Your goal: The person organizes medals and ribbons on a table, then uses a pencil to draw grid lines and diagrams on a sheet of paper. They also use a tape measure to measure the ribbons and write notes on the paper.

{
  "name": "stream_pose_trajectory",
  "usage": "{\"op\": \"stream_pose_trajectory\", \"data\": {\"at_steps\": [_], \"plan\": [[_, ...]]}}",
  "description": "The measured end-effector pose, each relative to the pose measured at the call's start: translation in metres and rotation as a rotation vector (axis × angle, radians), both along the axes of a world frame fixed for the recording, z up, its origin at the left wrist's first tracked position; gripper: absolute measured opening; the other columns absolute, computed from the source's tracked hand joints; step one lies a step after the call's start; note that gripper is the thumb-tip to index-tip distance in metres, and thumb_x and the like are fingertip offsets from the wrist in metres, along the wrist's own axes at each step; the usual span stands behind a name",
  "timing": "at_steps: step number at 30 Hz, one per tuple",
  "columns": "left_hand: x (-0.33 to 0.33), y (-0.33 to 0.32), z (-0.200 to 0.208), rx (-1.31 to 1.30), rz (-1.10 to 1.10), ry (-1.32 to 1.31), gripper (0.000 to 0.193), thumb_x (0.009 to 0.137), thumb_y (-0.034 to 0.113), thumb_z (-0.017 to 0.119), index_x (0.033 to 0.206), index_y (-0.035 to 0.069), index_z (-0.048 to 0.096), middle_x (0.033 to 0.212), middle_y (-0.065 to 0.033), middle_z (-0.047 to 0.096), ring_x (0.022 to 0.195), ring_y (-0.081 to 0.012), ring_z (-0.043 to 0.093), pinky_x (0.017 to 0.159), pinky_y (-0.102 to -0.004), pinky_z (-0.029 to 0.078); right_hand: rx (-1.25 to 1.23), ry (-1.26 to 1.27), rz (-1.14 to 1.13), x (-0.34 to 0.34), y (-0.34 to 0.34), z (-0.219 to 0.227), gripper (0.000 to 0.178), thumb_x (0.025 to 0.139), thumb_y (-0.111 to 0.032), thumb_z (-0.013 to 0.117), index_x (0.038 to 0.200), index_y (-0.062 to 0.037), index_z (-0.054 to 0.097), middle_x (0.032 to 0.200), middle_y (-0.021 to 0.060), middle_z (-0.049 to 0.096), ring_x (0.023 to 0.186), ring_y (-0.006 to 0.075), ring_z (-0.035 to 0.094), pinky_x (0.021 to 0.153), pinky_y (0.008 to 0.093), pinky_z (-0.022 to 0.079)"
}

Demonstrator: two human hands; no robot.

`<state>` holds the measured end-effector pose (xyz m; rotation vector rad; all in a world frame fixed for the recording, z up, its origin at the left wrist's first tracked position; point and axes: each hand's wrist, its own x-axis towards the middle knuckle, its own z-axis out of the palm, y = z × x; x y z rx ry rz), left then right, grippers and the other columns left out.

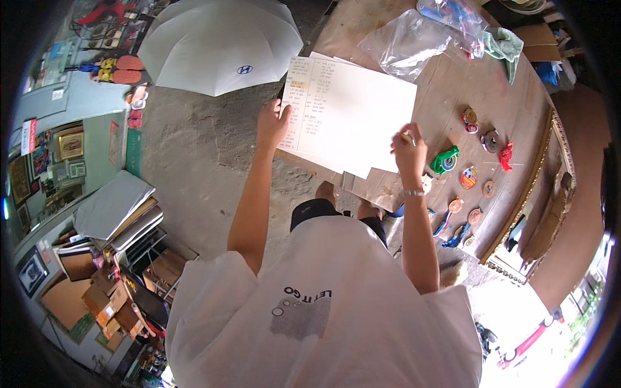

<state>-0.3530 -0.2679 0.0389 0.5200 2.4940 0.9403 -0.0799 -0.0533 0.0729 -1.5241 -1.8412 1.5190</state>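
Note:
Large white sheets of paper [362,123], overlapping, extend past the left edge of the wooden table. Handwritten lines fill two columns on their left part. My left hand [273,124] grips the left margin, thumb on top, other fingers partly hidden. At the right edge of the paper, my right hand [411,155] is closed around a slim, light pen [408,138], mostly covered by the fingers. Just right of that hand lie several medals, among them one with a green ribbon [445,161] and a gold one [469,116].
Clear plastic bags [414,42] and a greenish cloth [504,48] lie at the table's far end. A gold-framed mirror [527,226] borders its right side. To the left, an open grey umbrella [220,45] stands on the concrete floor [187,155], near stacked boards [119,210].

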Motion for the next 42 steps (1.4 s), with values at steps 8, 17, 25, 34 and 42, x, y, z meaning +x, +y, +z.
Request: {"op": "stream_pose_trajectory", "data": {"at_steps": [8, 17, 25, 34, 42], "plan": [[-0.009, 0.018, 0.020, 0.204, 0.100, -0.184, 0.032, 0.094, 0.021, 0.068, 0.117, -0.001, 0.061, 0.104, -0.0157, 0.071, 0.092, -0.0224, 0.069, 0.078, -0.0351, 0.054, 0.587, -0.433, 0.155, 0.028, -0.018, -0.026, 0.018, 0.100, -0.010, 0.057, 0.118, -0.0085, 0.060, 0.092, 0.0205, 0.069, 0.088, 0.0408, 0.067, 0.071, 0.0480, 0.052], [0.027, 0.047, 0.190, 0.774, -0.587, -0.624, 0.025, 0.101, 0.016, 0.062, 0.122, 0.003, 0.058, 0.118, -0.0091, 0.065, 0.107, -0.0191, 0.065, 0.091, -0.0333, 0.052, 0.159, 0.399, 0.069, -0.015, -0.075, 0.169, 0.054, 0.100, -0.027, 0.065, 0.138, 0.0067, 0.048, 0.143, 0.0265, 0.054, 0.138, 0.0373, 0.049, 0.115, 0.0472, 0.039], [0.074, 0.082, 0.189, 0.795, -0.738, -0.821, 0.053, 0.106, 0.039, 0.050, 0.134, -0.006, 0.057, 0.139, -0.0162, 0.059, 0.134, -0.0289, 0.051, 0.113, -0.0398, 0.037, 0.173, 0.048, 0.035, -0.011, -0.040, 0.237, 0.035, 0.090, -0.006, 0.073, 0.121, 0.0037, 0.062, 0.103, 0.0118, 0.071, 0.099, 0.0158, 0.068, 0.087, 0.0319, 0.055], [0.054, 0.047, 0.013, -0.409, -0.279, 0.530, 0.111, 0.064, 0.062, 0.088, 0.136, -0.009, 0.043, 0.133, -0.0228, 0.050, 0.118, -0.0370, 0.053, 0.099, -0.0459, 0.046, 0.315, 0.017, 0.148, 0.021, -0.010, 0.229, 0.015, 0.098, -0.013, 0.063, 0.100, 0.0020, 0.066, 0.070, -0.0060, 0.045, 0.067, 0.0030, 0.039, 0.059, 0.0215, 0.031], [0.022, 0.062, 0.002, -0.390, -0.093, 0.395, 0.092, 0.059, 0.052, 0.095, 0.122, 0.002, 0.052, 0.119, -0.0170, 0.058, 0.112, -0.0333, 0.057, 0.092, -0.0464, 0.047, 0.358, -0.102, -0.149, 0.079, -0.002, 0.226, 0.025, 0.098, -0.018, 0.071, 0.110, 0.0029, 0.068, 0.084, -0.0003, 0.061, 0.075, 0.0062, 0.052, 0.067, 0.0218, 0.044]]}}
